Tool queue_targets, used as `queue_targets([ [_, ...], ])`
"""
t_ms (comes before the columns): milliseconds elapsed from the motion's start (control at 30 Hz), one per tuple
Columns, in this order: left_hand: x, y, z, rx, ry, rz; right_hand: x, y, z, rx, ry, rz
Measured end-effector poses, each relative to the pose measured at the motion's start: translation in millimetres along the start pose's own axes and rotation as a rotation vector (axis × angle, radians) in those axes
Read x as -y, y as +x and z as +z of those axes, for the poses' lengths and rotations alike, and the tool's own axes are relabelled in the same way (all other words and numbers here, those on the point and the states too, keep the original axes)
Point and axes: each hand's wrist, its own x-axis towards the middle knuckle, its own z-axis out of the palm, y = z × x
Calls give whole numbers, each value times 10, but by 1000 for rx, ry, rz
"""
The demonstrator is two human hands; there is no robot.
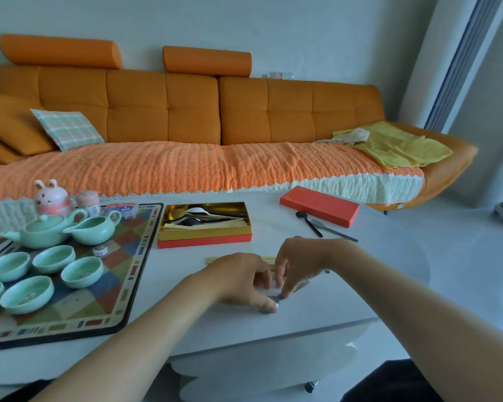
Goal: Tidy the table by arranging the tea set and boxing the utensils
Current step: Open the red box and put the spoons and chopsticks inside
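Observation:
A gold-lined red box (204, 239) stands open on the white table (389, 256), holding spoons and pale chopsticks. Its red lid (320, 206) lies to the right, with two dark spoons (317, 224) beside it. In front of the box, my left hand (241, 278) and my right hand (298, 262) meet over a silver utensil (301, 285) lying on the table; both pinch at it, and fingers hide most of it. Loose chopsticks (212, 259) stick out behind my left hand. The green teapot (41, 230), pitcher (96, 229) and several cups (53, 258) sit on the patterned tray (134, 271).
A pink rabbit figure (51, 197), a small jar (88, 201) and a small packet (119, 208) stand at the tray's far edge. An orange sofa (186, 111) runs behind the table. The table's near edge lies just below my hands.

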Motion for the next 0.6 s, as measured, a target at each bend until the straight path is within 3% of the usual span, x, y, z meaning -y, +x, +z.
queue_targets([
  [367, 245, 20, -126, 9, -128, -75, 81, 155, 20, -118, 54, -20],
  [500, 459, -21, -277, -39, -337, -113, 145, 256, -39, -195, 113, -51],
  [600, 659, -32, -411, -197, -559, -147, 209, 348, -147, -334, 153, -82],
])
